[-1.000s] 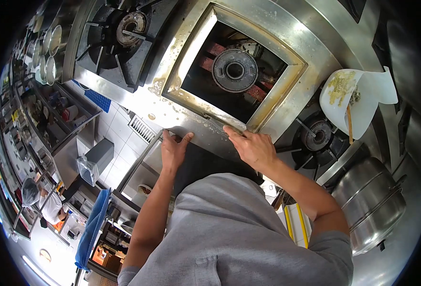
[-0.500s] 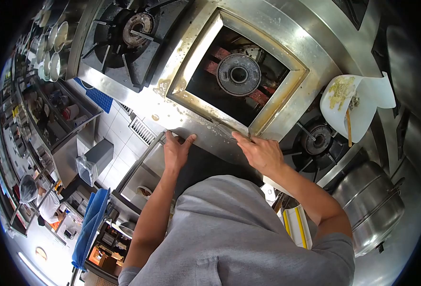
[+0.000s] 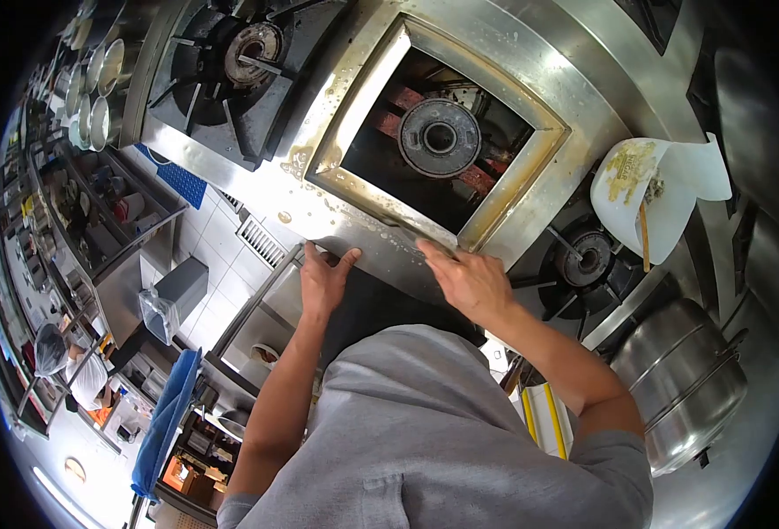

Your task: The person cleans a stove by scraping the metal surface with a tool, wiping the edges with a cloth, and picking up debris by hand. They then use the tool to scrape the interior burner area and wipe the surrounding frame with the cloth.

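Note:
A square metal frame [image 3: 372, 202] surrounds an opening with a round burner [image 3: 440, 137] inside. My right hand [image 3: 473, 282] is closed round a thin, flat metal scraper [image 3: 404, 227], whose blade lies along the frame's near edge. Its handle is mostly hidden under my fingers. Further left, my left hand [image 3: 323, 280] rests on the front edge of the steel counter [image 3: 354, 231], thumb and fingers apart, with nothing seen in it. Yellowish stains and drops mark the steel around the frame.
Black burner grates [image 3: 231, 132] stand at upper left. A cut white container [image 3: 627, 198] with a wooden stick [image 3: 645, 236] sits over the right burner [image 3: 586, 257]. A large steel pot [image 3: 685, 379] is at lower right. Another person [image 3: 88, 379] works at far left.
My right hand and the scraper have shifted slightly left along the frame's near edge. My left hand stays at the counter edge.

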`<action>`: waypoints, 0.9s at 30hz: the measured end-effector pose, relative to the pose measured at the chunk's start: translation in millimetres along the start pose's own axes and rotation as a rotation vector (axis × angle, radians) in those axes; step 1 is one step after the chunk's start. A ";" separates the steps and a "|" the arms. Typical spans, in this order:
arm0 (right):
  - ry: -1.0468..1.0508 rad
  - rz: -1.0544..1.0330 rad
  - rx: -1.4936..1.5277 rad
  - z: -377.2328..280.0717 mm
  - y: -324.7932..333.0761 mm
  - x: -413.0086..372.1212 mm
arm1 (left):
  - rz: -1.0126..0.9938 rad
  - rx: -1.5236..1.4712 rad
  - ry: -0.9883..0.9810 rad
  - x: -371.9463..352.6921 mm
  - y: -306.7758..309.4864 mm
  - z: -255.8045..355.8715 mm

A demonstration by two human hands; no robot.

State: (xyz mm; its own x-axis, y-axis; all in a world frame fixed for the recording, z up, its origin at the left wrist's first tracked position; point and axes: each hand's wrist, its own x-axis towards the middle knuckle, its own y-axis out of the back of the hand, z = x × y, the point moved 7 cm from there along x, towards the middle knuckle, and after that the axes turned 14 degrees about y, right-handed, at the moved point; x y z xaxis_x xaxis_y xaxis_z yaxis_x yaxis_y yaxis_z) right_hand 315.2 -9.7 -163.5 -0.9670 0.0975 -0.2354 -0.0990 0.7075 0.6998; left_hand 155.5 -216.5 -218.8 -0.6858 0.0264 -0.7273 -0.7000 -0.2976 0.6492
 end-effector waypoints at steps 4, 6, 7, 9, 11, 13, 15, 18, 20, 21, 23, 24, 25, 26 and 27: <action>0.019 0.039 -0.007 -1.7 -12.5 20.2 | -0.021 -0.044 -0.015 -5.7 3.3 7.9; 0.027 0.029 0.026 0.6 -8.2 18.8 | -0.021 -0.025 -0.001 -6.8 3.3 9.5; 0.024 0.023 0.020 2.6 -4.4 14.7 | -0.007 -0.017 -0.012 -6.0 3.1 9.0; 0.021 0.009 0.006 6.0 2.8 0.2 | 0.021 -0.001 -0.033 -4.0 2.7 5.6; 0.011 -0.003 0.027 10.3 3.4 -16.7 | -0.004 -0.010 -0.014 -4.9 3.4 8.5; 0.011 0.002 0.026 8.3 2.3 -17.3 | -0.021 -0.025 0.002 -7.7 4.5 9.5; 0.013 0.033 -0.007 0.0 1.3 -0.4 | -0.036 -0.046 0.004 -8.4 3.6 11.8; 0.039 0.076 0.006 -3.4 -8.7 21.6 | 0.000 -0.081 -0.054 -0.6 -0.9 0.2; 0.040 0.065 0.005 -0.1 -9.1 19.6 | 0.021 -0.055 -0.066 2.6 -2.5 -6.6; 0.037 0.069 0.004 2.1 -4.7 13.5 | 0.032 -0.050 -0.073 5.3 -3.3 -8.6; 0.012 0.015 -0.017 8.1 1.5 -3.4 | 0.012 -0.001 -0.021 0.4 0.6 -0.4; 0.012 0.007 0.000 6.5 4.5 -6.8 | 0.002 0.022 0.005 -0.8 1.5 2.0; 0.012 -0.002 0.018 4.3 8.6 -9.4 | 0.010 0.001 -0.014 -0.7 2.2 3.2; 0.009 -0.012 0.037 4.0 9.8 -11.2 | 0.016 -0.017 -0.032 -1.1 2.3 3.5; 0.020 0.018 0.033 0.6 7.3 -6.1 | 0.018 -0.031 -0.051 -2.3 1.7 3.2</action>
State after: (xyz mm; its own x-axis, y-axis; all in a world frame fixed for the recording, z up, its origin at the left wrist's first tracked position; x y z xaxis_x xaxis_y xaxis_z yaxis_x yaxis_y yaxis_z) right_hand 320.5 -4.7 -157.4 -0.9731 0.0970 -0.2089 -0.0736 0.7287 0.6809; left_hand 155.3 -214.0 -215.2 -0.7081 0.0695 -0.7027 -0.6814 -0.3280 0.6542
